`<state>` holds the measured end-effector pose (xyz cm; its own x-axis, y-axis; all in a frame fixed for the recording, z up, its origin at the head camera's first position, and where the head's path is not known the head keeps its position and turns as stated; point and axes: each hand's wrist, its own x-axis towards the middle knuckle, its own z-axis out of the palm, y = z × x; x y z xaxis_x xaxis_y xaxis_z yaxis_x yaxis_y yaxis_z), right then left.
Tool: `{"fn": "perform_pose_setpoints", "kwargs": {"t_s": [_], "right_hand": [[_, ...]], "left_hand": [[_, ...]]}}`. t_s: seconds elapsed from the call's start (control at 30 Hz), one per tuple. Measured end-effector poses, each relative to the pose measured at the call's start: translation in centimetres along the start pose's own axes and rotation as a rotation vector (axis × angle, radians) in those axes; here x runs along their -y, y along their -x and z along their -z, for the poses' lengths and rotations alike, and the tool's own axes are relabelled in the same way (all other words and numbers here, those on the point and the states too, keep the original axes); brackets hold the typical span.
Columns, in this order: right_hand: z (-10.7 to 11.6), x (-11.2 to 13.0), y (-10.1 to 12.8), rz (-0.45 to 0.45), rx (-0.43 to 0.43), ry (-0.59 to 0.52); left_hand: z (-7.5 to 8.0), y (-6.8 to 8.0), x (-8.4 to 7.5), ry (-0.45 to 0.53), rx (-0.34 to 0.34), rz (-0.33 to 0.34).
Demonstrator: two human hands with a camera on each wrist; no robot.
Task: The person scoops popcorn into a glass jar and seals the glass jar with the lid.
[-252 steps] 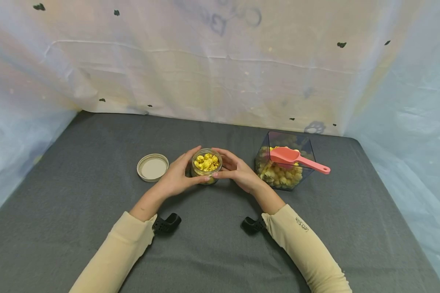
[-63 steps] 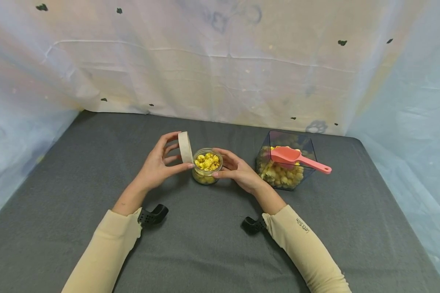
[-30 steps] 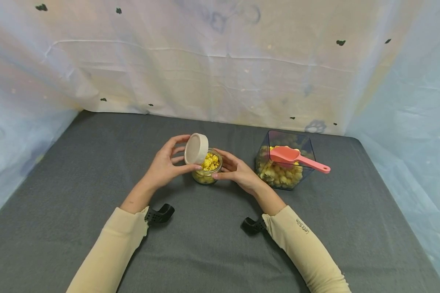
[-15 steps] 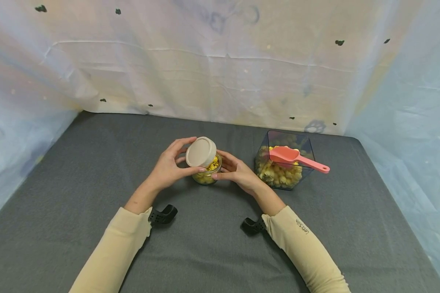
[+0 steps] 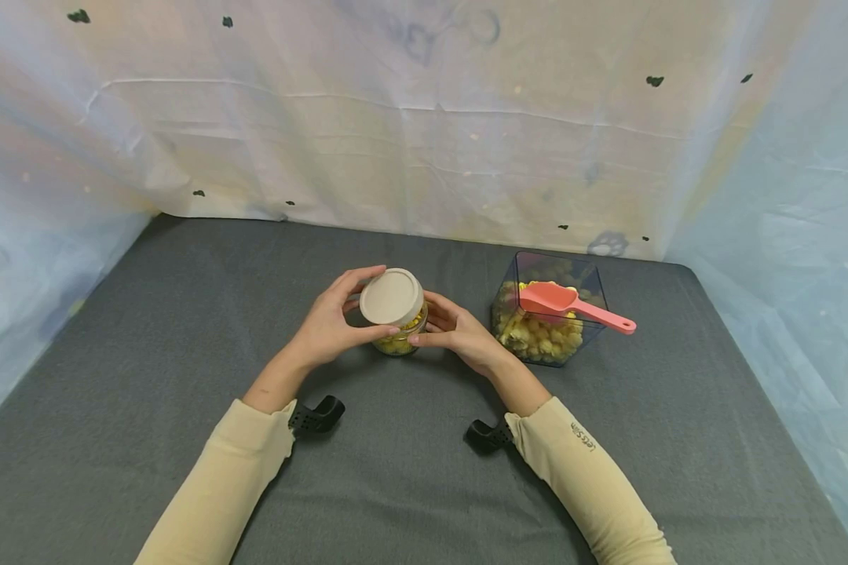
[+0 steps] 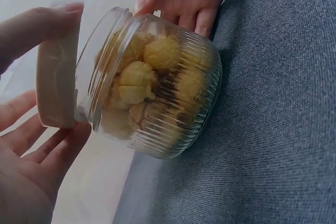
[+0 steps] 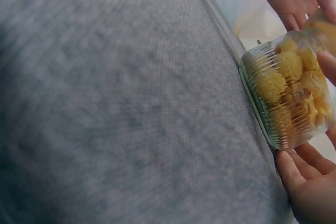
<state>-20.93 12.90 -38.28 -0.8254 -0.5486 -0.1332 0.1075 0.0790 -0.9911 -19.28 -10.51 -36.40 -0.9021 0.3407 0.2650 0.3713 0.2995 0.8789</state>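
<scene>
A ribbed glass jar (image 6: 157, 87) holding yellow popcorn stands on the grey cloth in front of me. My left hand (image 5: 328, 322) grips a cream round lid (image 5: 392, 297) by its edge, fingers behind and thumb in front. The lid sits over the jar's mouth, slightly tilted, with a sliver of popcorn showing at its right. In the left wrist view the lid is right at the threaded rim, a narrow gap between them. My right hand (image 5: 459, 329) holds the jar from the right, thumb at the front and fingers curled round the far side.
To the right stands a clear square container (image 5: 544, 341) of popcorn. A pink scoop (image 5: 572, 304) lies across its top, handle jutting right. The grey cloth-covered table (image 5: 410, 471) ends at a pale hanging sheet (image 5: 367, 157) behind.
My left hand has picked the lid up from the table left of the jar, turned its top upward and brought it over the mouth. The right hand has stayed at the jar.
</scene>
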Motion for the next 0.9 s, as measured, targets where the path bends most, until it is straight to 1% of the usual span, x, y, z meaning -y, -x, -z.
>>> {"fn": "perform_pose_setpoints", "kwargs": {"t_s": [0.5,0.9], "right_hand": [[0.03,-0.03,0.03,-0.016,-0.008,0.012],[0.09,-0.12,0.04,-0.026,-0.004,0.011]], "left_hand": [[-0.39,-0.19,-0.15,-0.003,0.062,-0.011],[-0.45,-0.22,-0.53,-0.021,0.091,-0.001]]}}
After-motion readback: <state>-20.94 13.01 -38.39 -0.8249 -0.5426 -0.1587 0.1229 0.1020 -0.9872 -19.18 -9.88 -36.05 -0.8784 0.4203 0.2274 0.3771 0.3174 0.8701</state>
